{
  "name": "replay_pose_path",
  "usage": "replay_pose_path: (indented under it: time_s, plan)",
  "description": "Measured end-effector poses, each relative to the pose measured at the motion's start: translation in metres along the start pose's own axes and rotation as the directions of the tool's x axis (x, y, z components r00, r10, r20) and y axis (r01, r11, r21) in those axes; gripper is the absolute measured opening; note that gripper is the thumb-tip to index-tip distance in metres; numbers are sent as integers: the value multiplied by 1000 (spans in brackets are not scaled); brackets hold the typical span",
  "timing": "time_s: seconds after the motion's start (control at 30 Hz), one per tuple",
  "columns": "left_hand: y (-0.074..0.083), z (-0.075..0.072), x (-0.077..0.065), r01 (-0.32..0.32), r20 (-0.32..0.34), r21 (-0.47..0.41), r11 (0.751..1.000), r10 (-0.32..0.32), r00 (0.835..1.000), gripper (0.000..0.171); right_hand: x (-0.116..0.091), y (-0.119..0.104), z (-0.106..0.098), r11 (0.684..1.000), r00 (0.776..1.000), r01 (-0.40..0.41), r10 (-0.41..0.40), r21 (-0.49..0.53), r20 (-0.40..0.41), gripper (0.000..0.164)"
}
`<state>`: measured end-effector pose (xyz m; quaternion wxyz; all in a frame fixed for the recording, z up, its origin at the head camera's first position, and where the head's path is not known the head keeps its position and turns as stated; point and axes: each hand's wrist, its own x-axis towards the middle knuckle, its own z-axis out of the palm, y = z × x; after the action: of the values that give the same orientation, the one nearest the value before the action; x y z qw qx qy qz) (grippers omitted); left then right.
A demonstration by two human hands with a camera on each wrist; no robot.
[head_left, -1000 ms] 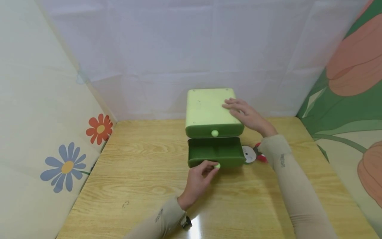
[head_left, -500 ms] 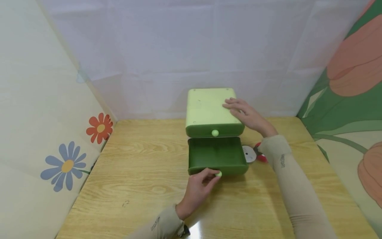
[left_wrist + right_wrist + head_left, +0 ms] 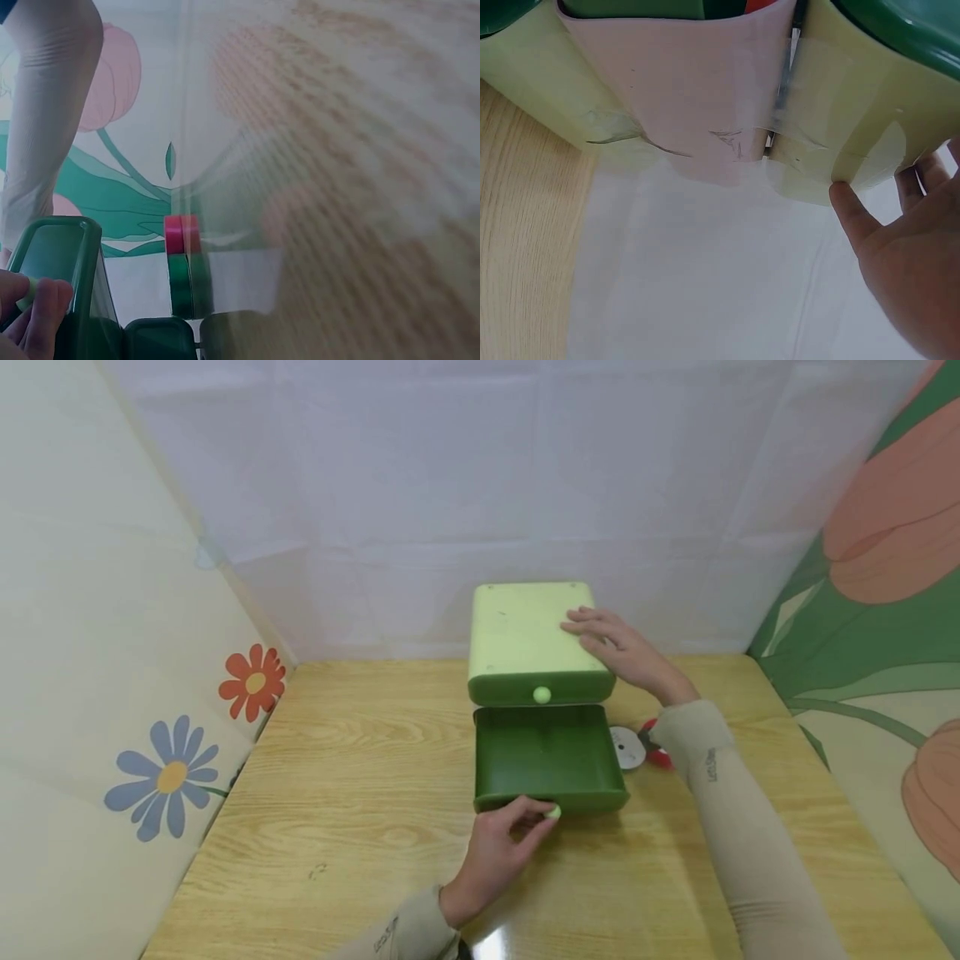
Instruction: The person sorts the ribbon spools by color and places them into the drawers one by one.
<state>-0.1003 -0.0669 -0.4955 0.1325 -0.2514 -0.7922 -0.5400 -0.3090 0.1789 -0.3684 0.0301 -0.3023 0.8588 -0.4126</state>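
Observation:
A small stacked drawer cabinet (image 3: 525, 622) with a pale green top stands near the back of the table. Below its top drawer, a dark green drawer (image 3: 550, 750) is pulled out, and its visible inside holds nothing. My left hand (image 3: 495, 853) pinches that drawer's round light green knob (image 3: 553, 812) between thumb and fingers; the left wrist view shows the fingers (image 3: 49, 311) at the drawer front. My right hand (image 3: 626, 647) rests on the cabinet's top right side, fingers extended. The right wrist view shows the cabinet's pink middle casing (image 3: 682, 90) between pale green ones.
Right of the drawer lie a white-sided spool (image 3: 627, 748) and a red spool (image 3: 660, 755), the latter partly behind the right sleeve. In the left wrist view the spools' rims are green and red. A white sheet (image 3: 412, 510) hangs behind the wooden table (image 3: 360, 827).
My left hand has drawn the green drawer further out toward me, showing more of its inside. The right hand stays in place on the cabinet.

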Motion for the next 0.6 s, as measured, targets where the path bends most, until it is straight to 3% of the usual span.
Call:
replay_pose_path:
  time_s: [0.23, 0.47, 0.6]
  plan:
    - [3, -1, -3, -15, 6, -11, 1000, 15, 1000, 14, 0, 0, 0, 1000, 1000, 5, -5, -5, -3, 45]
    - [4, -1, -5, 15, 12, -9, 1000, -14, 1000, 13, 0, 0, 0, 1000, 1000, 6, -6, -8, 0, 44]
    - [3, 0, -5, -8, 4, -11, 1000, 8, 1000, 14, -1, 0, 1, 1000, 1000, 6, -6, -8, -1, 44]
